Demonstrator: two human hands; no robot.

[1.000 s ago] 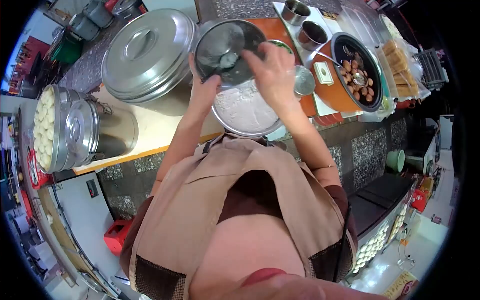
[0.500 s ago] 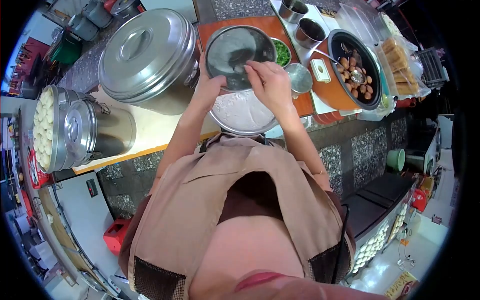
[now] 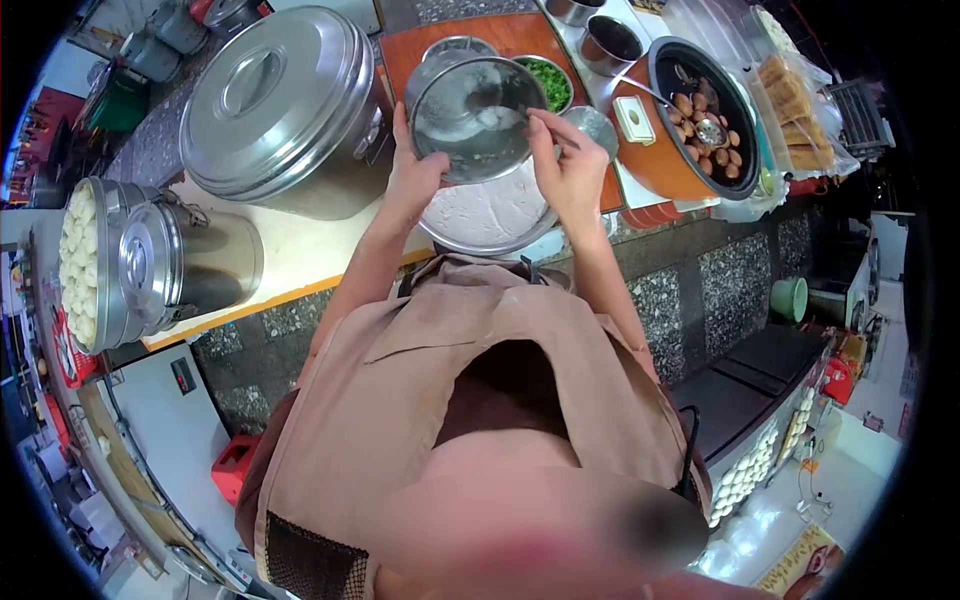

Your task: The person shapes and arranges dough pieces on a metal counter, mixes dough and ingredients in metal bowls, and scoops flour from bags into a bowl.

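Note:
A steel bowl (image 3: 470,135) with a whitish residue inside is tilted in my left hand (image 3: 415,175), whose thumb lies over its near left rim. My right hand (image 3: 572,165) is pinched at the bowl's right edge; whatever its fingers hold is too small to make out. Below the bowl sits a wide round pan (image 3: 490,215) of smooth, pale paste or flour. Behind it, another metal bowl (image 3: 455,46) and a bowl of chopped greens (image 3: 548,82) stand on the orange-brown board (image 3: 400,60). A round metal lid or dish (image 3: 597,130) is partly behind my right hand.
A big lidded steel pot (image 3: 280,110) stands at the left, beside a smaller lidded pot (image 3: 220,255) and a tray of white dough balls (image 3: 78,265). To the right are an orange cooker of brown eggs (image 3: 640,165), a metal canister (image 3: 610,45) and bagged fried sticks (image 3: 797,115).
My right hand has moved from over the bowl's inside to its right edge. The bowl is tilted more, and the metal bowl behind it shows more.

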